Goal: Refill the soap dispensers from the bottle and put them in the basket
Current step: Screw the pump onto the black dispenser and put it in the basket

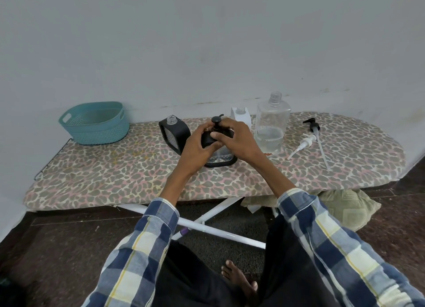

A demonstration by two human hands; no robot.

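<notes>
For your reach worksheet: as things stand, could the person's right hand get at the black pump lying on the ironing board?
Probably yes. The black pump lies in the open to the right of the clear bottle, nothing over it. But the right hand is busy on the black dispenser and must let go first.

The upper half of the frame is filled by a plain pale grey wall (207, 42), on which faint dark marks can be seen low down, toward the right. Across the middle of the frame an ironing board (115, 175) is set against this wall; it is covered with a leopard-pattern cloth in grey, brown and pink. White crossed legs (213, 228) are seen under it, at the centre. The floor (57, 249) in the lower part is dark brown and polished. At the lower right, under the board, a greenish folded cloth (345, 205) is laid. The light is soft and even.
</notes>
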